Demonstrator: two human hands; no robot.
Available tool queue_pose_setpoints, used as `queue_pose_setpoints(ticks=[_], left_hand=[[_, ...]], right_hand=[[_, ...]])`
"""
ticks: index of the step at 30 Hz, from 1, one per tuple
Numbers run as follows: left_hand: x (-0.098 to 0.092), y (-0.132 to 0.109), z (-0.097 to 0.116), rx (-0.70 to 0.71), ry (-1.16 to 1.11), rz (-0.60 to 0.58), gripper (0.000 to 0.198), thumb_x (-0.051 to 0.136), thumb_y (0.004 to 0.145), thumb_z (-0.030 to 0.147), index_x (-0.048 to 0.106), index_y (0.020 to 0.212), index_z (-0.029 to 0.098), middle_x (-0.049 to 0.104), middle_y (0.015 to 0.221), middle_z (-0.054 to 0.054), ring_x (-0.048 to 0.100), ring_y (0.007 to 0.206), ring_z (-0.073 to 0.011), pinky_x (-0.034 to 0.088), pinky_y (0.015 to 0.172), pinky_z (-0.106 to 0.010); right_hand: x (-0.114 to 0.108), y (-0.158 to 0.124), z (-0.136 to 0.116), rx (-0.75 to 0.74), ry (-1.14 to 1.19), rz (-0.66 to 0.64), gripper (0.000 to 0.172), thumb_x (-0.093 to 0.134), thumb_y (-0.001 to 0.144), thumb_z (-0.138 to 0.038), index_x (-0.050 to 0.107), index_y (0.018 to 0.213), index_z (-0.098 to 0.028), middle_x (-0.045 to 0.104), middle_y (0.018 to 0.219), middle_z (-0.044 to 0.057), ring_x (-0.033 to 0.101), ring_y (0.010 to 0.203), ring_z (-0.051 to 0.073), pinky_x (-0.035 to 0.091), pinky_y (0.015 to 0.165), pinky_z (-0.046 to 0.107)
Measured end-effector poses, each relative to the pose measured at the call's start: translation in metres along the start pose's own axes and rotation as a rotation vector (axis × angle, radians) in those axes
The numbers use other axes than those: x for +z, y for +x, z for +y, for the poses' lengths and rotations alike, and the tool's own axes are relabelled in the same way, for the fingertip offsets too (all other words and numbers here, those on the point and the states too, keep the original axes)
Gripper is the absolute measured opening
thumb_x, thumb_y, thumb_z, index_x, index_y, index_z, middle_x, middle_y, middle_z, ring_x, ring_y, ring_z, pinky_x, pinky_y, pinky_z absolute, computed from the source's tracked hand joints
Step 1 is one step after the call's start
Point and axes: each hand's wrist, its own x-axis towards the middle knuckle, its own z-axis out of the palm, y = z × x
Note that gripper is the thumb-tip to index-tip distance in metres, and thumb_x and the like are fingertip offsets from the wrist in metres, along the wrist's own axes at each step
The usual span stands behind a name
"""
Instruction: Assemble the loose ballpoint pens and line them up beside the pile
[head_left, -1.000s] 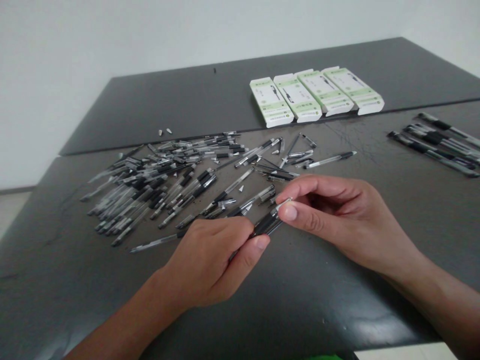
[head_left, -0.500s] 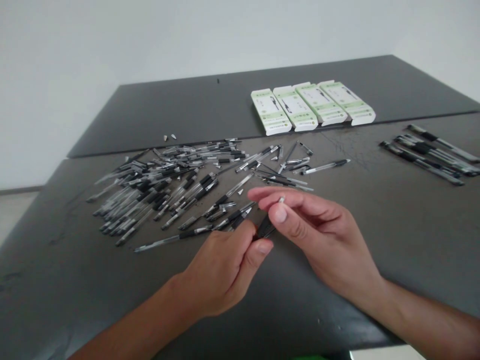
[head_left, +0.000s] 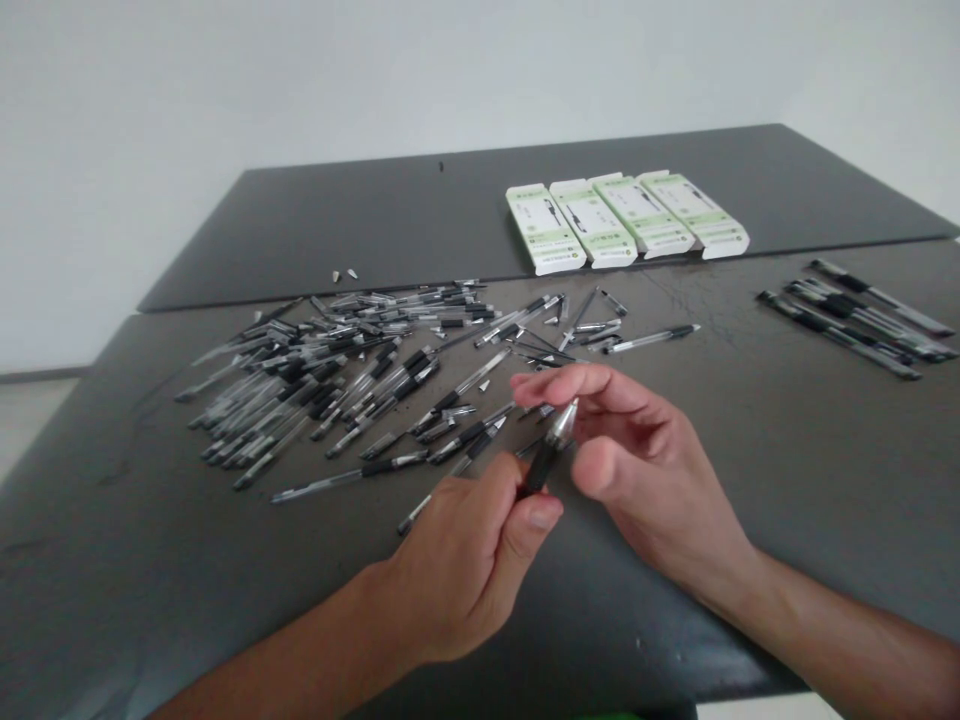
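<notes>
Over the desk (head_left: 795,450), I see the left hand (head_left: 469,565) gripping 1 pen (head_left: 542,467), the right hand (head_left: 660,490) loosely parted, seemingly empty, beside its tip (head_left: 564,424).

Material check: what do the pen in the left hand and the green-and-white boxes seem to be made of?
Pen: the dark grip looks matte, probably rubber; the pale tip shines, so perhaps clear plastic or metal, I can't tell which.
Boxes: likely thin, smooth cardboard, judging by the flat printed panels and white end flaps.
</notes>
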Motion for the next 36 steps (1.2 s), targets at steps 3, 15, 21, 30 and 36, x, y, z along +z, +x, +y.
queue_pose_setpoints(ticks=[3, 15, 21, 30, 36], left_hand=[[0.001, 0.000, 0.001, -0.015, -0.037, -0.007, 0.030, 0.040, 0.119, 0.038, 0.044, 0.093, 0.026, 0.051, 0.062, 0.009, 0.050, 0.046, -0.0109, 0.036, 0.045, -0.027], [0.004, -0.002, 0.000, -0.045, -0.081, -0.027, 0.030, 0.038, 0.120, 0.043, 0.043, 0.096, 0.026, 0.050, 0.060, 0.009, 0.049, 0.044, -0.0113, 0.033, 0.044, -0.027], [0.002, -0.001, 0.003, -0.037, -0.130, -0.029, 0.025, 0.039, 0.120, 0.040, 0.044, 0.101, 0.026, 0.051, 0.062, 0.009, 0.049, 0.044, -0.0111, 0.034, 0.044, -0.027], [0.004, -0.002, 0.005, -0.055, -0.044, -0.019, 0.031, 0.036, 0.120, 0.046, 0.046, 0.098, 0.026, 0.053, 0.065, 0.006, 0.050, 0.049, -0.0127, 0.036, 0.048, -0.028], [0.001, -0.002, 0.005, -0.104, -0.117, -0.049, 0.031, 0.038, 0.120, 0.045, 0.042, 0.095, 0.026, 0.051, 0.063, 0.007, 0.050, 0.046, -0.0122, 0.037, 0.045, -0.028]], right_hand=[[0.000, -0.003, -0.003, 0.092, 0.068, -0.139, 0.041, 0.058, 0.110, -0.059, 0.083, 0.133, -0.035, 0.076, 0.150, 0.001, 0.065, 0.146, 0.026, 0.051, 0.125, 0.043], [-0.006, -0.001, 0.000, 0.083, 0.053, -0.119, 0.035, 0.074, 0.100, -0.062, 0.086, 0.123, -0.038, 0.084, 0.133, 0.001, 0.072, 0.137, 0.026, 0.053, 0.123, 0.046], [-0.006, -0.002, -0.009, 0.117, 0.009, -0.255, 0.026, 0.063, 0.112, -0.037, 0.085, 0.127, -0.039, 0.082, 0.138, -0.002, 0.073, 0.137, 0.020, 0.056, 0.120, 0.039], [-0.007, -0.003, -0.003, 0.120, -0.006, -0.180, 0.028, 0.070, 0.106, -0.054, 0.089, 0.116, -0.037, 0.086, 0.127, 0.001, 0.077, 0.131, 0.025, 0.059, 0.116, 0.043], [-0.006, -0.004, -0.011, 0.130, 0.039, -0.275, 0.027, 0.061, 0.114, -0.039, 0.086, 0.122, -0.039, 0.082, 0.138, -0.004, 0.071, 0.139, 0.018, 0.056, 0.119, 0.034]])
